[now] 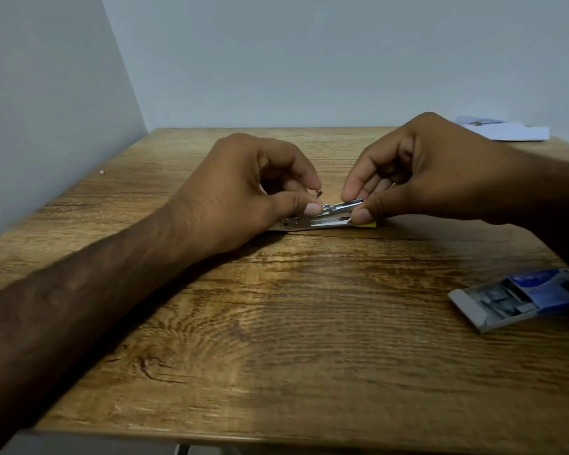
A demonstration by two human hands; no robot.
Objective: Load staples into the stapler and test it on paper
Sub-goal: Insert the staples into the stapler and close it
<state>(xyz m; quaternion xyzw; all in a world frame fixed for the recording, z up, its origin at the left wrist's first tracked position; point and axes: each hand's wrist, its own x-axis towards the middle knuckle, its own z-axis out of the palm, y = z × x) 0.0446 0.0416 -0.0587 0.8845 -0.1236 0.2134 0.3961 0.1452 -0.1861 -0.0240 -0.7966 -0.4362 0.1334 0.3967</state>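
A small metal stapler (pixel 322 221) with a yellow tip lies on the wooden table (pixel 276 323), its shiny channel exposed. My left hand (pixel 243 192) pinches its left part between thumb and forefinger. My right hand (pixel 424 172) grips the right end, thumb below and fingers above a thin metal strip. Much of the stapler is hidden by both hands. A blue staple box (pixel 519 298) lies slid open at the right, with several staple strips showing inside. White paper (pixel 506 129) rests at the far right corner.
Pale walls stand close on the left and behind the table. A tiny bright speck (pixel 102 172) lies near the left wall. The table's front edge runs along the bottom of the view.
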